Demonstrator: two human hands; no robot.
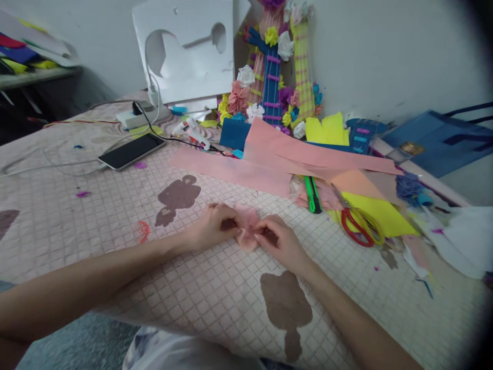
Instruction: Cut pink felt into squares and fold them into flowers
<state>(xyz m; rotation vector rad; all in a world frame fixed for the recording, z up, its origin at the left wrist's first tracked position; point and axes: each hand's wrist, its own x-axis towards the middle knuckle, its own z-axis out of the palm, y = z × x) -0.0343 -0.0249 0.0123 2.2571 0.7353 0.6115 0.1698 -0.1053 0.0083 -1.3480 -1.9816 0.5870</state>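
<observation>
Pink, thin and crinkly, the small piece of paper [248, 237] looks easy to rip. If the two hands pull apart too hard, it could tear in the middle, because both of them pinch it at once. If the fingers squeeze too tight, the soft folds could get squashed flat. If one pinch is too loose, that side could slip out and the folds could come undone.

The small piece of paper is right between the hands, low over the desk [215, 293]. I cannot tell if its bottom touches the desk. The left hand [213, 226] has its thumb and finger closed on the left side of the paper, with the other fingers curled in. The right hand [283, 241] pinches the right side the same way, and its fingertips touch the folds. The paper sticks out above and below the pinching fingers.

Long pink strips [231, 172] lie just past the hands. A green cutter [312, 195] and scissors [362, 222] lie near the right hand, but not touching it.
</observation>
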